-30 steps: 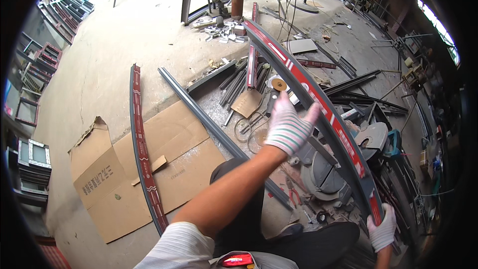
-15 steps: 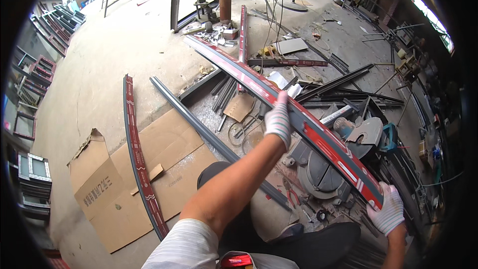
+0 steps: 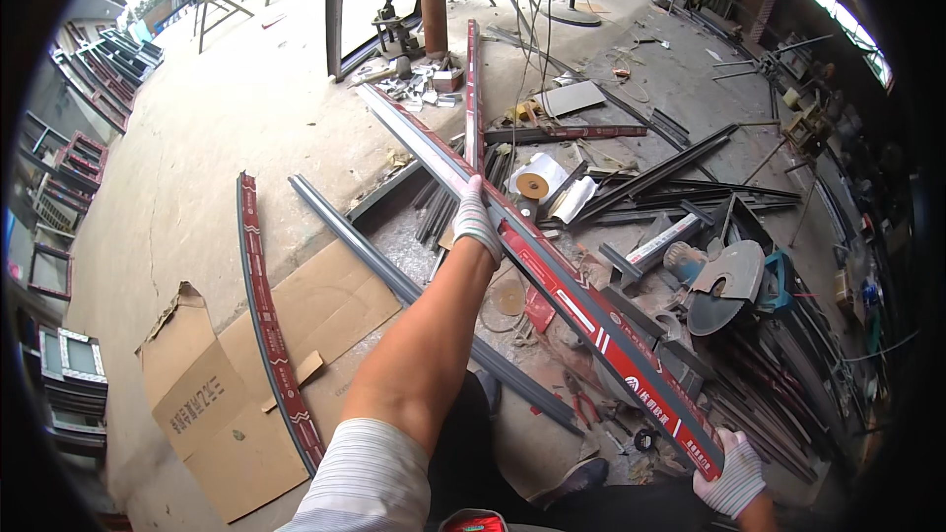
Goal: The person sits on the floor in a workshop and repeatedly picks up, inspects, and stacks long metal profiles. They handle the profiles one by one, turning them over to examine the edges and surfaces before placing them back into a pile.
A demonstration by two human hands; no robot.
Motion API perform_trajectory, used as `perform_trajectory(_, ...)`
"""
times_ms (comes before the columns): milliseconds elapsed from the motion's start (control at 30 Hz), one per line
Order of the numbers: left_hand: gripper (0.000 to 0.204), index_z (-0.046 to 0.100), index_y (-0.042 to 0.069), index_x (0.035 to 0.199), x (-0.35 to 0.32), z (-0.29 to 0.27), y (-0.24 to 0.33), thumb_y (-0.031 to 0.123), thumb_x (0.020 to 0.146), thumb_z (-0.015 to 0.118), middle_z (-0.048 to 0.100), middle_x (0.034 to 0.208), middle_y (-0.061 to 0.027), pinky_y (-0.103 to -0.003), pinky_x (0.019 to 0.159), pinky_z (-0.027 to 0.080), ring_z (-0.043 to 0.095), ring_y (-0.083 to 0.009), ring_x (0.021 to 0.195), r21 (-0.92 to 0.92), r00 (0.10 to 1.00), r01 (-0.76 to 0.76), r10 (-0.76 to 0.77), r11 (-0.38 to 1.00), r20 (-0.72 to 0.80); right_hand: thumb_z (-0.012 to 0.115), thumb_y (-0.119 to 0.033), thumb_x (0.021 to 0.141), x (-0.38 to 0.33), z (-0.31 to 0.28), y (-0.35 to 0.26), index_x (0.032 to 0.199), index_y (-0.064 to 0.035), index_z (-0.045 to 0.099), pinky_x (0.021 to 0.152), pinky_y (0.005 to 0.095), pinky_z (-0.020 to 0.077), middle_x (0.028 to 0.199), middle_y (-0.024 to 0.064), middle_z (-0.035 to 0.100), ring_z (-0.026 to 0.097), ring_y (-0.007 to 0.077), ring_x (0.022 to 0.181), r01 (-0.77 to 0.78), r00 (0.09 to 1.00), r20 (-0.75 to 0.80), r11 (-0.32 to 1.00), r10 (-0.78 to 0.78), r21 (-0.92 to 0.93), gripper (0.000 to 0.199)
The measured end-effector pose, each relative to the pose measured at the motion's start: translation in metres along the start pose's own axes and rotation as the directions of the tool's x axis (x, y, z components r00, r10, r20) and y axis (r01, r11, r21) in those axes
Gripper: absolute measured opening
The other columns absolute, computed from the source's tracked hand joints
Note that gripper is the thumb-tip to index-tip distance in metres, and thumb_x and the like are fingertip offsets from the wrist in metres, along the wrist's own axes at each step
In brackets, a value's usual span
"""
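Long dark-grey profile with red printed film: slants upper left to lower right, held above littered concrete floor. Left hand in white striped knit glove: clamped on the profile partway along, thumb up over the edge, other fingers mostly hidden. Right hand in similar white striped glove: wrapped around the profile's lower end. Hands well apart.

Under left forearm: bare grey grooved profile, lying diagonally. Just beside its lower end: red-handled pliers. Right of the held profile: saw with large grey disc and teal housing. Farther up: flat orange-brown round disc.

Out left: opened brown cardboard sheet, partly under a second red-filmed dark profile. Far left edge: stacked window frames. Beyond the profile's far end: pile of silvery metal scraps, near upright rust-brown round post.
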State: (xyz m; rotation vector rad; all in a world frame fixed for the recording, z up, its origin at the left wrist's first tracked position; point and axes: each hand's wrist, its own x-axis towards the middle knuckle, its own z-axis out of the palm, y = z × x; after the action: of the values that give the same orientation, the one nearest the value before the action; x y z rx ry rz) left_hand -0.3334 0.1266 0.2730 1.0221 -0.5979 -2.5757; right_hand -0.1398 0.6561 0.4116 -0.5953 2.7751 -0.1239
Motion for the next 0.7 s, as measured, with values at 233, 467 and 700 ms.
perform_trajectory(233,0.081,0.061,0.000,0.126,0.019,-0.014,-0.033,0.069,0.087,0.074,0.068,0.099,-0.0127,-0.047,0.070,0.063,0.070,-0.0271,0.078,0.088,1.000,0.015,-0.013,0.996,-0.025,0.075,-0.021,0.070,0.016,0.046,-0.029,0.116,0.0008,0.054,0.088,0.0521,0.0535,0.103,0.0252,0.061,0.062,0.0438,0.097,0.038,0.998,-0.045,0.993,-0.033,0.114,0.056)
perform_trajectory(467,0.066,0.069,0.001,0.117,0.021,-0.016,-0.053,0.059,0.088,0.078,0.069,0.093,-0.0104,-0.040,0.066,0.058,0.065,-0.0211,0.073,0.311,1.000,0.030,-0.027,0.950,-0.014,0.078,-0.021,0.072,0.076,0.118,-0.097,0.124,0.0068,0.055,0.094,0.0518,0.0528,0.111,0.0272,0.064,0.063,0.0450,0.104,0.032,0.985,-0.173,0.958,0.019,0.285,0.063)
perform_trajectory(700,0.048,0.070,0.009,0.114,0.047,-0.019,-0.062,0.051,0.090,0.079,0.062,0.091,-0.0020,-0.040,0.066,0.056,0.061,-0.0197,0.074,0.352,0.993,-0.037,-0.006,0.935,0.119,0.071,-0.010,0.078,0.168,0.179,-0.144,0.120,0.0051,0.058,0.082,0.0376,0.0561,0.098,0.0165,0.070,0.069,0.0268,0.087,-0.048,0.979,-0.122,0.765,0.164,0.642,0.047)
